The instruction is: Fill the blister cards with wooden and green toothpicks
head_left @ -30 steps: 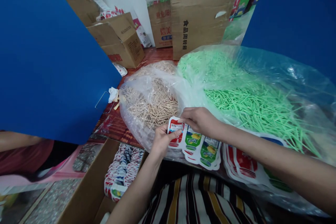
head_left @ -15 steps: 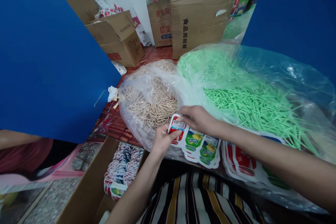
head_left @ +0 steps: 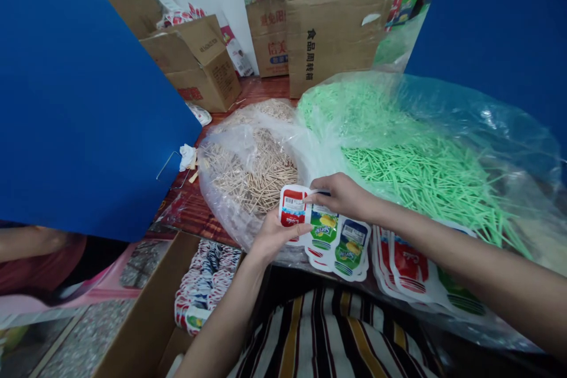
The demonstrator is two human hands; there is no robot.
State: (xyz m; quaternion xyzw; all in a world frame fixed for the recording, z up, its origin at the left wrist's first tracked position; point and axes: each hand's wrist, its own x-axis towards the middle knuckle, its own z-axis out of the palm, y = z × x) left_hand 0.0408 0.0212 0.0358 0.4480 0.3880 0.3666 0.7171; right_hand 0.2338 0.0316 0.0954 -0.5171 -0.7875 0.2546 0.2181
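Note:
My left hand (head_left: pixel 275 235) is closed on a red can-shaped cola packet (head_left: pixel 290 202), with its thumb stretched across the front towards the green Sprite packet (head_left: pixel 324 230) beside it. At the top edge of that Sprite packet, my right hand (head_left: pixel 340 194) pinches with its fingertips near the border between the two. Another Sprite packet (head_left: pixel 352 254) lies just right, over more white-edged packets. Below my right forearm is a pile of red cola packets (head_left: pixel 410 266), partly hidden by the arm.
Beyond my hands are a clear bag of beige sticks (head_left: pixel 266 183) and a larger bag of green sticks (head_left: pixel 420 171). An open carton (head_left: pixel 133 313) at lower left holds rows of packets. Blue panels (head_left: pixel 84 100) stand at both sides; cardboard boxes (head_left: pixel 341 35) line the back.
My left thumb has slid right, from the cola packet to the Sprite packet's edge, uncovering more of the cola print. My right hand has shifted slightly right, over the Sprite packet's top.

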